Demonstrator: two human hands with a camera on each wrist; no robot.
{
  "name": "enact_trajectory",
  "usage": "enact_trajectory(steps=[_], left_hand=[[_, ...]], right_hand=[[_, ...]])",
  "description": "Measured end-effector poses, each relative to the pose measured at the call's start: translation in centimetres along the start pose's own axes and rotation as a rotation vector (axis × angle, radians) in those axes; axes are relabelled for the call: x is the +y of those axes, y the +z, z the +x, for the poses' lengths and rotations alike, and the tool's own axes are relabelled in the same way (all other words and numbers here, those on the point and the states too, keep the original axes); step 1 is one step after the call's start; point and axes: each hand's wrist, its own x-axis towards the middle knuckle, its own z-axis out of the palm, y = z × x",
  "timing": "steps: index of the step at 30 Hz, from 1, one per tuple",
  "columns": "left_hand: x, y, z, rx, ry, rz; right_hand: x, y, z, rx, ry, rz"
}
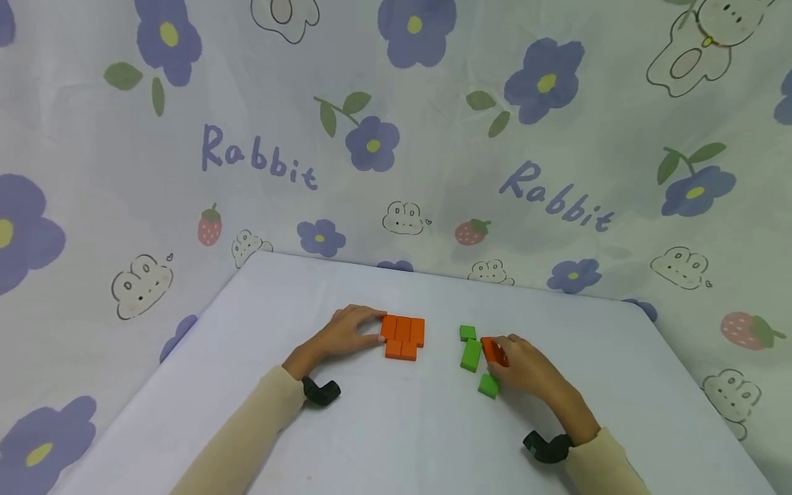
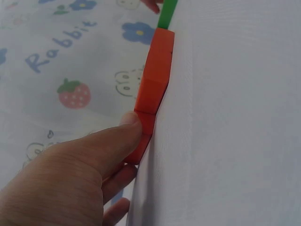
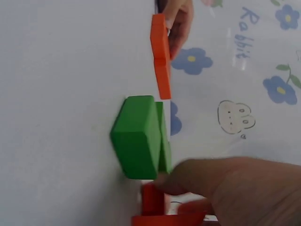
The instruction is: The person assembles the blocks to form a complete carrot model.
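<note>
Several flat orange blocks [image 1: 403, 337] lie together on the table, three longer ones in a row with two shorter ones along the near side. At the left end of this group, my left hand [image 1: 353, 331] has its thumb and a finger at opposite ends of the leftmost orange block [image 2: 146, 121]. My right hand [image 1: 522, 364] holds orange block pieces [image 1: 493, 349] between thumb and fingers, close to the green blocks. Two orange pieces [image 3: 153, 200] show by the right thumb in the right wrist view; the fingers partly cover them.
Three green blocks stand between the orange group and my right hand: a small far one [image 1: 467, 333], a longer middle one [image 1: 471, 355] and a small near one [image 1: 488, 386]. A white cloth covers the table [image 1: 371, 426]. Behind it hangs a rabbit-and-flower patterned curtain [image 1: 433, 137].
</note>
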Motion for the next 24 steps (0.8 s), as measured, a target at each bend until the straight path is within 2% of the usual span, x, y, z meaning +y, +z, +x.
enact_trajectory(steps=[4, 20, 24], left_hand=[[-0.1, 0.1, 0.0, 0.001, 0.001, 0.004], [-0.3, 0.1, 0.1, 0.011, 0.013, 0.025], [-0.4, 0.2, 0.1, 0.001, 0.003, 0.019]], right_hand=[[0.5, 0.3, 0.5, 0.033, 0.028, 0.067], [1.1, 0.8, 1.6, 0.102, 0.108, 0.095], [0.6, 0.4, 1.2, 0.182, 0.07, 0.075]])
